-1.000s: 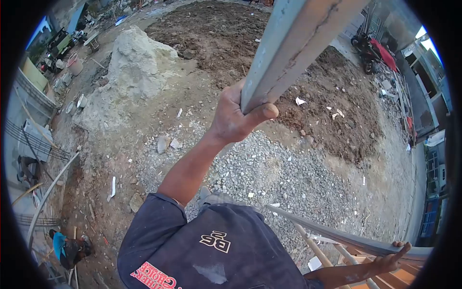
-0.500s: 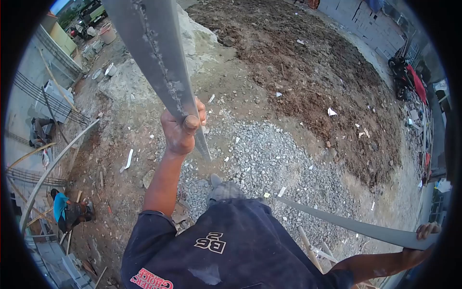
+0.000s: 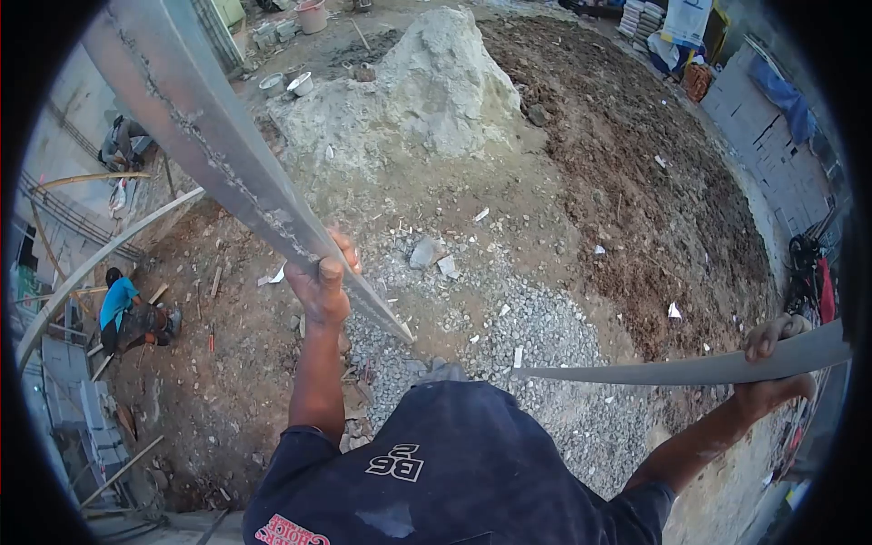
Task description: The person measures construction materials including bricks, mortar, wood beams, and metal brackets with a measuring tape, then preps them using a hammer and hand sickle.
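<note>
My left hand [image 3: 321, 292] is wrapped round a long grey metal beam [image 3: 195, 132], with the thumb on the near face and the fingers behind. A rough weld seam runs along this beam, which slants from the upper left down toward the gravel [image 3: 554, 336] by my feet. Out to the right, my right hand [image 3: 767, 392] grips a second grey metal beam [image 3: 672, 371], fingers over its top edge and palm beneath. The second beam tapers away to a far end above the gravel, and its near end leaves the view at the right.
A pale sand heap [image 3: 445, 82] rises ahead, with buckets [image 3: 301, 84] beside it. Dark churned soil [image 3: 654, 182] covers the right side. A person in a blue shirt [image 3: 118, 304] crouches at left near a curved pole [image 3: 104, 254]; another person [image 3: 118, 145] bends farther off. A motorcycle [image 3: 804, 272] stands at right.
The view has turned rightward and up, bringing more of the sand heap in. Both beams stay in my hands; the right one has risen and lies more level, and the left one slants more.
</note>
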Action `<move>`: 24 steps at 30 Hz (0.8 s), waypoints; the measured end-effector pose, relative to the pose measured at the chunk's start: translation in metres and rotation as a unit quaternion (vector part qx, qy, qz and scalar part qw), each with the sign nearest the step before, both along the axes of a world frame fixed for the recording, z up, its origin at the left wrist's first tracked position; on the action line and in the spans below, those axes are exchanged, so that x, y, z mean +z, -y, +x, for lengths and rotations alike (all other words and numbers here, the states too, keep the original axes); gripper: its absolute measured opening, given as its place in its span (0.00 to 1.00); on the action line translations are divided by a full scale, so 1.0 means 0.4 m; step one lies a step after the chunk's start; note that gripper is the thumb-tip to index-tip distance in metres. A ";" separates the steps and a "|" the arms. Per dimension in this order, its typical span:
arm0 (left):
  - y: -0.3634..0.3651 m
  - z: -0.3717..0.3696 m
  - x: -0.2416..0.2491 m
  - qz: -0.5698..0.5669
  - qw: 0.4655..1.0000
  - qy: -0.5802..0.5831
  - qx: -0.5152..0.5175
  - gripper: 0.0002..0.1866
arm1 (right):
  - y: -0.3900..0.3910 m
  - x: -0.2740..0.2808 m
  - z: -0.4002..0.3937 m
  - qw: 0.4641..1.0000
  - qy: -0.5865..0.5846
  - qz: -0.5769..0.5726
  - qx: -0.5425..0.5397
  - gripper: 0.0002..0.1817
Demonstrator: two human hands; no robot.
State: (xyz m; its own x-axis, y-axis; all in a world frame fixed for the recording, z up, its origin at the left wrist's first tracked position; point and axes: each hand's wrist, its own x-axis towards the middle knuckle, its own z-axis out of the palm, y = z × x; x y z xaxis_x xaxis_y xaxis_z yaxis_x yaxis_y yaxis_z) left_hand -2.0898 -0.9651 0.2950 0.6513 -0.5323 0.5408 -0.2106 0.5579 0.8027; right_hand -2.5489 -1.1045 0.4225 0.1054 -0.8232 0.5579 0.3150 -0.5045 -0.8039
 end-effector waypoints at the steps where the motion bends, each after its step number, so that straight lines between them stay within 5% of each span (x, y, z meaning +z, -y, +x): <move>1: -0.019 0.030 -0.011 0.000 1.000 -0.010 0.020 0.29 | 0.030 -0.001 0.052 0.999 -0.019 0.002 0.037 0.48; 4: -0.078 0.091 -0.052 0.006 0.996 -0.012 0.087 0.28 | 0.087 -0.016 0.244 1.000 -0.001 0.007 -0.031 0.48; 13: -0.241 0.150 -0.098 0.025 0.980 -0.036 0.195 0.30 | 0.239 -0.092 0.603 0.968 -0.031 0.012 0.249 0.48; 24: -0.305 0.150 -0.092 0.011 0.917 -0.056 0.395 0.28 | 0.247 -0.114 0.928 0.939 0.012 0.030 0.342 0.43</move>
State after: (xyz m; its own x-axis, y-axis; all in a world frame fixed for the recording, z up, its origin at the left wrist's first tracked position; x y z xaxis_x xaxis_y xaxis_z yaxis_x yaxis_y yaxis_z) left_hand -2.0300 -0.8431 0.2582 0.8896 0.1193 0.4409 -0.4567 0.2498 0.8539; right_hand -2.1775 -1.2035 0.3770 0.6093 -0.5969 0.5220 0.5669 -0.1324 -0.8131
